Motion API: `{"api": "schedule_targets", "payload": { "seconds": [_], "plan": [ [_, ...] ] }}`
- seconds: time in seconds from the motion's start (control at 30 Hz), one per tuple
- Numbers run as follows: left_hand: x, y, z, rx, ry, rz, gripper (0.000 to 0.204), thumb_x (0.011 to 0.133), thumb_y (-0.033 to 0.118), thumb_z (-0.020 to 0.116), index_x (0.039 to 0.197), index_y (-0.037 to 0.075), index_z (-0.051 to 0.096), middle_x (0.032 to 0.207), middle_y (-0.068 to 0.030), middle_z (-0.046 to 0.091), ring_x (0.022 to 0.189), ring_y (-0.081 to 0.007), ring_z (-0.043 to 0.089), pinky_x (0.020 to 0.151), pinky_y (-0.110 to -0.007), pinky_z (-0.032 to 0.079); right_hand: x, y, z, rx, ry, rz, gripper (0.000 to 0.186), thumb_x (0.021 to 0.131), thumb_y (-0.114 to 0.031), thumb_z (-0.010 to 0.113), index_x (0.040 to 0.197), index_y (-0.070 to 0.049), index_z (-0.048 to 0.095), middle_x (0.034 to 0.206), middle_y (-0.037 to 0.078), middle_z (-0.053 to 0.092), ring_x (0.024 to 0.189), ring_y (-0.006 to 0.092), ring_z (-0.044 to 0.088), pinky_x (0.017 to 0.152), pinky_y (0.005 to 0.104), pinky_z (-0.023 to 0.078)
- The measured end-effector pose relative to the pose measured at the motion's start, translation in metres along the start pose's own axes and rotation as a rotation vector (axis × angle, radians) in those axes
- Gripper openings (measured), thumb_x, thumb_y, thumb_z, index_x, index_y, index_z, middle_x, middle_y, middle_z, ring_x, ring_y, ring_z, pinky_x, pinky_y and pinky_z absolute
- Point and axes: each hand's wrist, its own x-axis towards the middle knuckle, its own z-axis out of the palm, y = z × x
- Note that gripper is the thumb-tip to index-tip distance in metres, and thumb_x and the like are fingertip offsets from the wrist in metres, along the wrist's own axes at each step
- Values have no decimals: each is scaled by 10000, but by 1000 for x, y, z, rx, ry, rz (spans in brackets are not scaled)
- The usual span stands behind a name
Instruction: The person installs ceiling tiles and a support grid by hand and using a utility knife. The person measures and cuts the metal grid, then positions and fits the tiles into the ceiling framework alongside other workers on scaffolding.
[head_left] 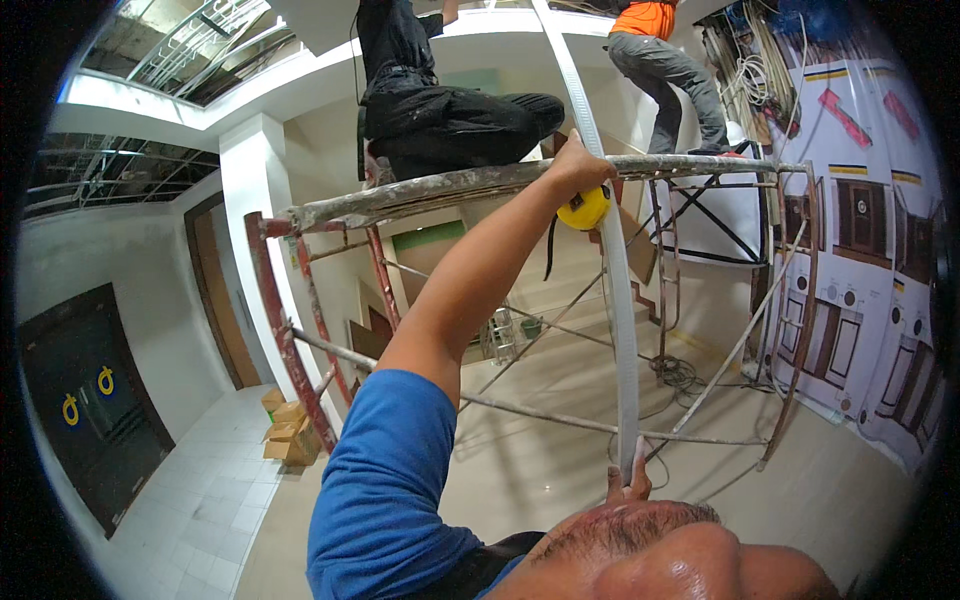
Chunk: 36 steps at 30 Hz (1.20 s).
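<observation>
My left arm, in a blue sleeve, stretches up and forward to the scaffold's near edge. There my left hand is closed round a yellow tape measure with a black strap, pressed against a long grey metal channel. The channel runs from the top of the picture down toward me, passing in front of the scaffold plank. Close to my body, my right hand grips its lower end between thumb and fingers; the rest of that hand and arm is hidden.
On the scaffold, one person in dark clothes kneels and another in grey trousers stands. Red-and-white scaffold legs and cross braces surround the work. Cables lie on the floor. Cardboard boxes sit at left; a printed sheet covers the right wall.
</observation>
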Motion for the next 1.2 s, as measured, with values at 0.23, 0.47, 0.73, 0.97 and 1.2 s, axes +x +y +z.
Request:
{"api": "schedule_targets", "payload": {
  "seconds": [0.23,0.47,0.73,0.97,1.2],
  "plan": [
    [52,-24,42,79,-4,6,636,712,151,741,1256,-54,485,1159,-235,646,1092,-308,649,892,-352,529,71,23,-7,11,-4,-46,735,1013,-427,458,1504,69,227,1383,344,469,1248,479,512,1017,462,435],
    [57,-29,77,-5,-18,-43,572,785,107,670,1312,-32,495,1050,-162,676,913,-229,665,771,-328,537,122,72,-28,79,-77,21,683,1023,-383,433,1504,63,245,1337,347,506,1228,483,524,1018,466,427],
    [86,-51,134,-95,57,-94,506,834,172,676,1289,9,525,981,-114,675,811,-183,650,706,-325,537,200,134,-52,107,-198,3,650,1021,-374,447,1508,25,285,1359,321,509,1158,463,584,940,448,481],
    [34,-126,220,-166,-20,-125,500,945,357,652,1269,17,481,1012,-111,676,918,-186,646,823,-343,529,252,156,-52,188,-189,-64,598,1011,-250,480,1509,19,287,1419,293,474,1236,450,537,1019,435,441],
    [-32,-171,264,-296,-81,-161,446,1019,364,520,1278,4,473,1048,-126,664,976,-173,619,872,-336,503,279,187,-19,191,-114,-217,582,1002,-223,488,1483,56,318,1396,303,491,1225,436,551,999,438,455]
  ]
}}
